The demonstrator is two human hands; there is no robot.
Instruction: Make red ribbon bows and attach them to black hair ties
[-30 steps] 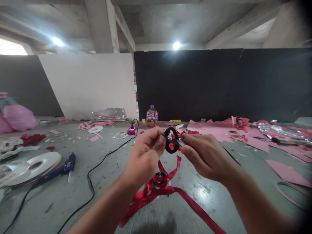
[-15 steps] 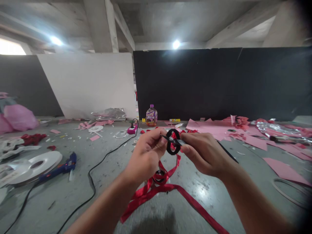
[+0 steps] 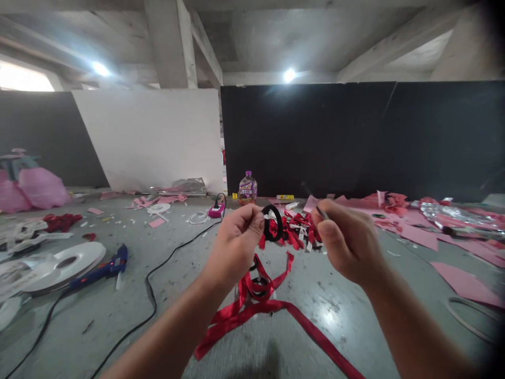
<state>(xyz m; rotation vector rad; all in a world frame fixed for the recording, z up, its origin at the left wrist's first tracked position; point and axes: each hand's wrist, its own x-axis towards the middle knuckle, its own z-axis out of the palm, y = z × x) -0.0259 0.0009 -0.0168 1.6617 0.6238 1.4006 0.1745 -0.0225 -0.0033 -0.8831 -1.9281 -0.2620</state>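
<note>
On the left of the bench (image 3: 177, 331), a blue glue gun (image 3: 101, 272) lies just beside a white reel (image 3: 90, 258), both well apart from your hands. Going right, you reach your left hand (image 3: 232, 242), raised above the bench, its thumb and forefinger pinched together with no gap on the left rim of a black ring (image 3: 280, 223). The ring stands on edge immediately to the right of those fingers, its longer direction close to vertical as you look at it, its opening turned partly sideways. Lower and nearer to you, a red ribbon (image 3: 276, 305) lies looped on the bench; beyond the ring, toward the bench's far edge, sits a heap of red scraps (image 3: 291, 238). Farther right is your right hand (image 3: 351, 242), apart from the ring, which lies leftward of its fingers across a clear gap, so your left hand is the nearer one. The right thumb and forefinger close on a narrow grey sliver (image 3: 322, 212), its tip pointing up and left, too small to identify. Toward the bench's right edge lies a pink sheet (image 3: 467, 281).
</note>
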